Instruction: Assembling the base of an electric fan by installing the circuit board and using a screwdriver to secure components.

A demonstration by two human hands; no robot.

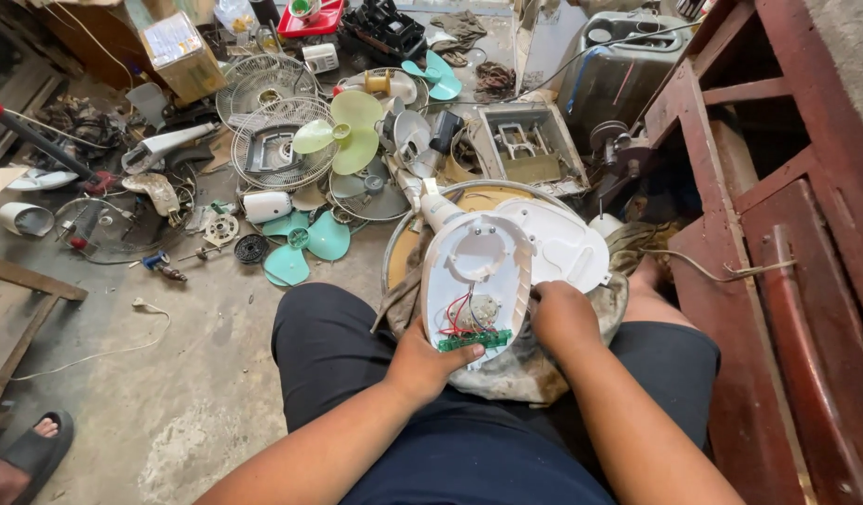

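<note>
I sat with the opened white plastic fan base housing (476, 281) propped across my lap on a grimy grey cloth (516, 369), its hollow side turned up so the red wires and small green circuit board (474, 339) inside faced me. My left hand (424, 360) was curled around the near edge, thumb pressed just beside the board, steadying the shell. My right hand (562, 318) was closed over the right rim, where the detached white cover (562, 245) overlapped it; I cannot tell what its fingertips pinched. To my right the dark red wooden frame (777, 234) stood close, leaving little elbow room. The concrete floor (170, 393) to my left lay open, while green fan blades (343, 131) and wire grilles (273, 140) crowded the space ahead.
</note>
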